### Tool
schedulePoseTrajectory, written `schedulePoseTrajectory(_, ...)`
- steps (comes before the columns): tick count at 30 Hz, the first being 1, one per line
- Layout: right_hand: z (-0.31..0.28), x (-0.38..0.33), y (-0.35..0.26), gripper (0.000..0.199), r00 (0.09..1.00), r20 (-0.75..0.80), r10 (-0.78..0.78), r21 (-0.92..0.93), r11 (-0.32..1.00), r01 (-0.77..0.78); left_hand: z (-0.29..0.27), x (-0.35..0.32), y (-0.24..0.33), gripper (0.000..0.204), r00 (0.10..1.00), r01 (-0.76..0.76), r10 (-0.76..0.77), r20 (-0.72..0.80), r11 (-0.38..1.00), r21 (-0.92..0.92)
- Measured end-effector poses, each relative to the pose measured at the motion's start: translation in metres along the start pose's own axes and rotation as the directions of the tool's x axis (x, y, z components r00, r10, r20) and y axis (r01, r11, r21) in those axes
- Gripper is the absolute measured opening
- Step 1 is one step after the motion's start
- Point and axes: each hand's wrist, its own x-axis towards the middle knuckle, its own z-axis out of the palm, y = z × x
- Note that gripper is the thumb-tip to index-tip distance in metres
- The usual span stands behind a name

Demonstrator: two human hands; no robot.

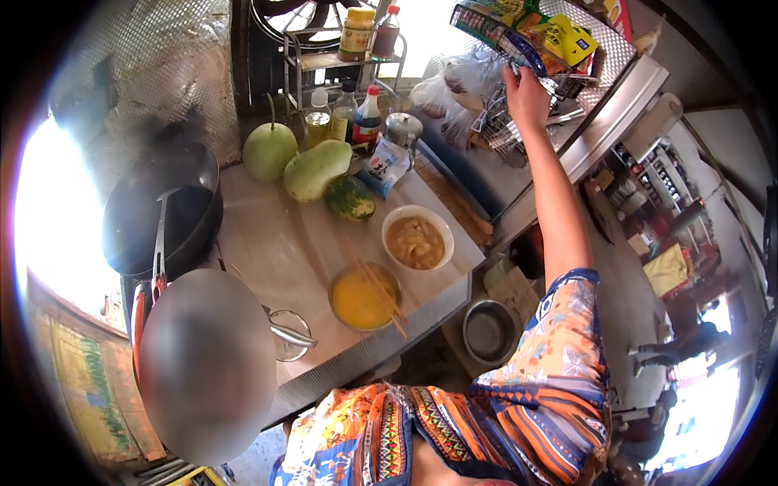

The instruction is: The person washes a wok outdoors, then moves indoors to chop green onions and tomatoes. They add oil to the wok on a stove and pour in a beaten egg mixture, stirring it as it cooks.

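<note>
Outdoor kitchen surroundings are seen around a pale worktop (275,251); left of the yellow bowl (365,297) a black wok (162,215) is set, empty, so nothing seems cooked yet; chopsticks (377,287) are laid across that bowl of what looks like beaten egg, apparently ready; just beyond it to the right a white bowl (417,239) of pale food is placed; far beyond and to the right, the right hand (525,97) is raised to a wire rack (519,121), fingers curled on its packets; the left hand is not seen.
</note>
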Motion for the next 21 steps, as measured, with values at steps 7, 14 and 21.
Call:
schedulePoseTrajectory(7,-0.009,0.011,0.024,0.027,0.97,0.241,0.035,-0.112,0.994,-0.008,-0.013,-0.006,0.001,0.023,0.999,-0.036,0.036,0.005,0.999,-0.039)
schedulePoseTrajectory(14,-0.047,-0.116,-0.022,0.022,0.977,0.203,0.063,0.486,0.86,-0.157,-0.057,-0.036,-0.01,0.023,0.997,-0.047,0.037,-0.071,0.988,-0.144)
schedulePoseTrajectory(21,-0.021,-0.351,-0.026,0.038,0.474,0.745,0.468,0.327,0.363,-0.872,-0.129,-0.059,0.07,0.023,0.961,-0.202,0.112,-0.251,0.907,-0.369)
